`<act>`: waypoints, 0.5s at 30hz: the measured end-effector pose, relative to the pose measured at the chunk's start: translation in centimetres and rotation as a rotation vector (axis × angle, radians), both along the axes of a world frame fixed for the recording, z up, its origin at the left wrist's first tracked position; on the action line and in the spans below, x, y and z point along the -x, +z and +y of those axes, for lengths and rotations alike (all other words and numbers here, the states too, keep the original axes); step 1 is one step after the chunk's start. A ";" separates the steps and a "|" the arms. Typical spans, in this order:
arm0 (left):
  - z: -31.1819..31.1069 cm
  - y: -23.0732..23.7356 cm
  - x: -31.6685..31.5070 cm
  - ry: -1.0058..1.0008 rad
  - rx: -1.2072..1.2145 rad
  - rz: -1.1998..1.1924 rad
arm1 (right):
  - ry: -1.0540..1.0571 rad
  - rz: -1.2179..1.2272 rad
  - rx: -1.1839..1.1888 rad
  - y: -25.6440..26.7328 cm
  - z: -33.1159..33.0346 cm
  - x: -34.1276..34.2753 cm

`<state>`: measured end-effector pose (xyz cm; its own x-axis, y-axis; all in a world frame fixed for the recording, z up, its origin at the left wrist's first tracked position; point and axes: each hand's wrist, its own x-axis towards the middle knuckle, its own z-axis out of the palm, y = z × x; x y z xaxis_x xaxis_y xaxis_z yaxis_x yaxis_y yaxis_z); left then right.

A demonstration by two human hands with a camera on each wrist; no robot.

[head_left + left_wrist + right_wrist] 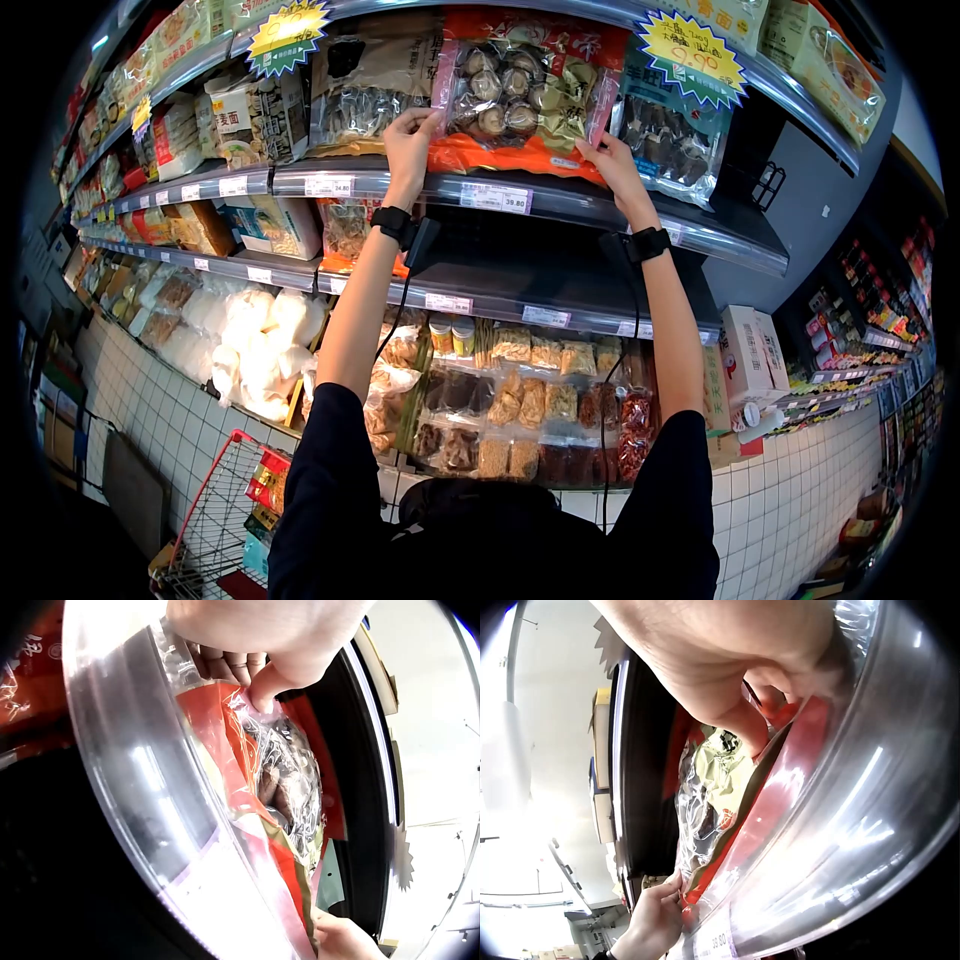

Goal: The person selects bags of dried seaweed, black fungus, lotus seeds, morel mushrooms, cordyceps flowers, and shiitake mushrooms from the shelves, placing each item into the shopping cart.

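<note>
A red and orange bag of dried mushrooms [520, 90] with a clear window stands on the upper shelf. My left hand [408, 150] pinches its left edge between thumb and fingers. On its lower right edge, my right hand [615, 165] pinches the bag too. In the left wrist view the left thumb presses on the pink border of the mushroom bag [289, 780], with the fingers behind it. From the right wrist, the right hand [735, 667] has its thumb on the bag's front, close behind the clear shelf lip [855, 817].
A bag of dark dried goods [672, 135] stands at the right, another packet [365, 90] at the left. Starburst price signs [692, 55] hang above. Below are a lower shelf [520, 270] and bagged dry goods [530, 400]. A wire cart [215, 510] stands at lower left.
</note>
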<state>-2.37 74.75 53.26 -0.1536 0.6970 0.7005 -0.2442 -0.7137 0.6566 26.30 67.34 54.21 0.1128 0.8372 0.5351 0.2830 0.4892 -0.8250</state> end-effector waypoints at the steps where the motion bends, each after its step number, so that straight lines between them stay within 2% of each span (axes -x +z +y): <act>1: 0.2 -0.1 0.1 -0.007 0.012 0.000 | -0.004 0.007 0.004 0.0 0.2 0.0; 3: 0.2 -0.1 0.6 -0.011 0.016 0.042 | -0.001 0.014 0.006 0.0 0.1 0.0; 7: -0.9 0.4 0.7 -0.065 0.029 -0.030 | 0.066 0.022 -0.010 0.5 -1.8 0.2; 9: -1.7 0.4 0.5 -0.141 0.012 -0.156 | 0.082 0.051 0.026 0.7 -2.6 0.3; 15: -5.3 1.0 1.4 -0.127 -0.010 -0.031 | 0.034 -0.026 -0.017 1.5 -5.3 0.0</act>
<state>-3.78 69.49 54.23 -0.0859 0.7054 0.7036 -0.3534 -0.6818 0.6405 26.28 62.01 55.74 0.0698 0.8309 0.5520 0.2874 0.5132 -0.8087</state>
